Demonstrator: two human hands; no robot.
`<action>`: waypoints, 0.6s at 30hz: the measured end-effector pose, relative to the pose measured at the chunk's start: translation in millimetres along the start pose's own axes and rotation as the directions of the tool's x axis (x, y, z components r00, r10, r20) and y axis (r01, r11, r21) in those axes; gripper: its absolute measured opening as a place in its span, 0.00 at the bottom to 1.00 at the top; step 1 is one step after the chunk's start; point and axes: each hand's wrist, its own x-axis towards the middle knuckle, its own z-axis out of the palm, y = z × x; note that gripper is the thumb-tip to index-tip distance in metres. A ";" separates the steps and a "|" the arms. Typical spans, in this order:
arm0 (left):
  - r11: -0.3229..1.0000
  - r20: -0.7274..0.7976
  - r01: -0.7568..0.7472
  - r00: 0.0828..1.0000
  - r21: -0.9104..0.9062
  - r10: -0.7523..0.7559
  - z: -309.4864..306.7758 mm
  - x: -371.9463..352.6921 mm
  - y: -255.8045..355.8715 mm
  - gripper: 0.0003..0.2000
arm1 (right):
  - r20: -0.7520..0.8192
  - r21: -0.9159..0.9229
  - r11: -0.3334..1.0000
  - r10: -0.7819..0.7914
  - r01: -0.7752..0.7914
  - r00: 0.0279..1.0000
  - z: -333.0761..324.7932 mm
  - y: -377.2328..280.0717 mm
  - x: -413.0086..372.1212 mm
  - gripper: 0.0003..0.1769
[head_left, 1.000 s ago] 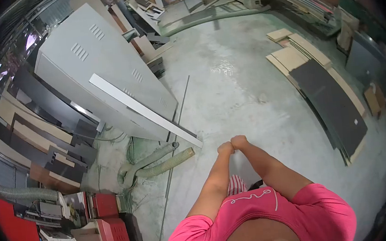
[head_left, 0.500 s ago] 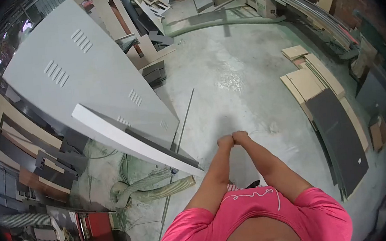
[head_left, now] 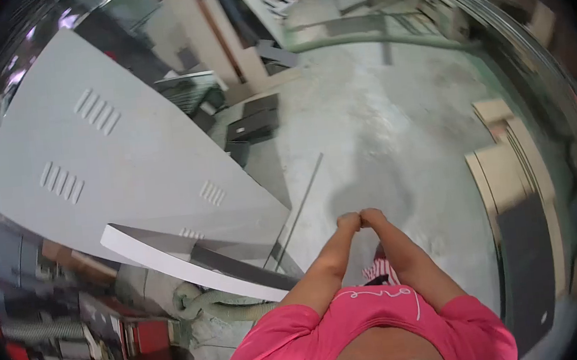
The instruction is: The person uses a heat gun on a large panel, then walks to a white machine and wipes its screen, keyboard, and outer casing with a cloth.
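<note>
My left hand (head_left: 349,222) is closed, its fingers curled away from the camera. Right beside it, my right hand (head_left: 371,217) is closed too, and the two touch or nearly touch. Both arms reach forward over the concrete floor (head_left: 360,131). What the fingers hold, if anything, is hidden. To the left of my arms a tall light-grey metal cabinet (head_left: 139,146) with vent slots leans into view. A white angled panel edge (head_left: 186,266) juts from its near side, close to my left forearm.
Stacked boards (head_left: 509,159), with a dark panel (head_left: 525,261) on them, lie at right. Ribbed hoses (head_left: 228,309) run along the floor at left, near red machinery (head_left: 148,346). Dark panels (head_left: 252,124) lie behind the cabinet, and long metal profiles (head_left: 502,14) line the back right.
The view has shifted, and the cabinet now appears larger and lower at left. The stacked boards sit further right. My hands stay closed together; a striped garment shows more between my arms.
</note>
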 end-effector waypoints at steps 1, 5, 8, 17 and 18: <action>0.999 0.044 0.003 0.999 0.035 -0.005 -26.2 20.3 5.4 0.16 | -0.061 -0.002 1.000 -0.014 0.013 0.998 -18.0 12.4 13.0 0.16; 0.995 0.011 0.084 0.996 -0.058 -0.084 -114.0 96.0 26.1 0.15 | -0.028 -0.054 0.994 -0.099 0.098 0.995 -112.4 56.2 86.9 0.17; 0.982 -0.143 0.077 0.984 -0.175 -0.102 -144.0 131.4 34.3 0.13 | -0.050 -0.079 0.993 -0.097 0.093 0.994 -149.1 76.6 122.7 0.18; 0.988 -0.039 0.066 0.997 -0.139 -0.072 -228.4 252.6 54.3 0.12 | -0.014 -0.036 0.989 -0.147 0.147 0.989 -214.9 158.1 243.6 0.19; 0.990 -0.016 0.046 0.999 -0.133 -0.049 -240.7 275.1 54.3 0.12 | 0.009 -0.056 0.988 -0.145 0.145 0.989 -226.6 168.0 259.7 0.19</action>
